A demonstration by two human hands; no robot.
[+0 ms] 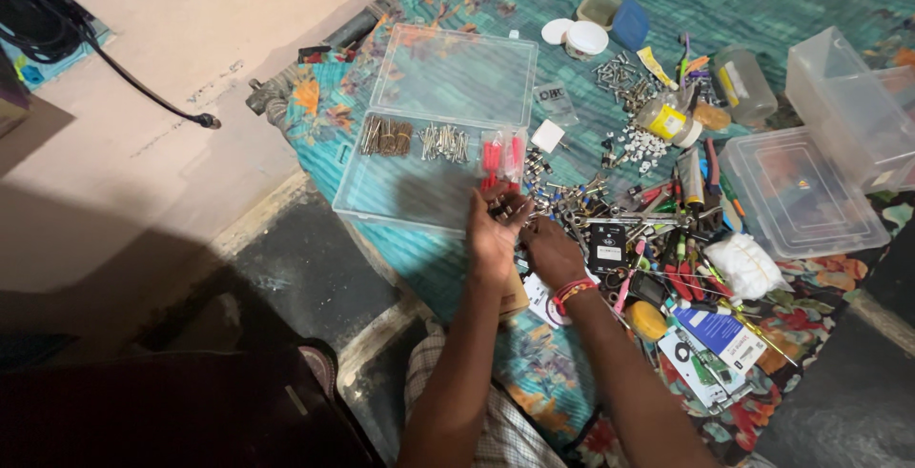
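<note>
A small clutch of screws (pixel 499 205) sits in the cupped left hand (pixel 494 230), just at the near edge of the open clear plastic organiser box (pixel 434 158). The right hand (pixel 551 251) lies beside it, fingers curled down into the heap of loose hardware (pixel 572 196); whether it pinches anything cannot be told. Inside the box lie a row of brown nails (pixel 385 135), a row of silver screws (pixel 444 142) and packets of red wall plugs (pixel 503 158). The step in hand looks like sorting fasteners from the heap into the box; the next move would call for picking like pieces and laying them in their own row. Everything rests on a floral teal cloth (pixel 762 1). The tangle of tools (pixel 681 258) at right is too jumbled to name singly, and a second clear box (pixel 801 192) lies beyond it.
</note>
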